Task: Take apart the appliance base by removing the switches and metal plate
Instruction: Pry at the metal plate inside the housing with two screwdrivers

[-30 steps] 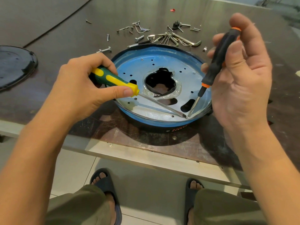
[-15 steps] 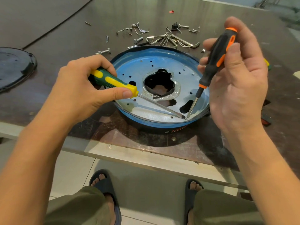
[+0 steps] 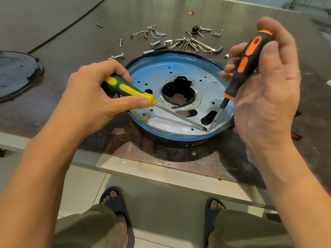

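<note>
Two screwdrivers meet at one spot on the near right edge of the metal plate (image 3: 143, 74). The plate sits inside the round base (image 3: 179, 140) on the table (image 3: 71, 42) in front of me.

My left hand (image 3: 93, 97) is curled round the green and yellow screwdriver (image 3: 125, 88), thumb pressed along the handle near its collar. Its long shaft lies low across the plate. My right hand (image 3: 268, 90) pinches the black and orange screwdriver (image 3: 245, 63) between thumb and fingertips, palm turned toward me, and its shaft stands steep. Both tips touch just inside the rim. I cannot tell whether they sit on a screw or in the seam.

I read this as freeing the plate's edge. I would use the low shaft as the lever and the steep one as a wedge. Small lifts that move round the rim are better than forcing one point, because a thin plate would probably bend. A slipping tip could jump toward my right palm, so light pressure seems wise.

I can pick out no switches. Loose screws and hex keys (image 3: 188, 42) lie beyond the base, and a black lid (image 3: 16, 74) rests far left.
</note>
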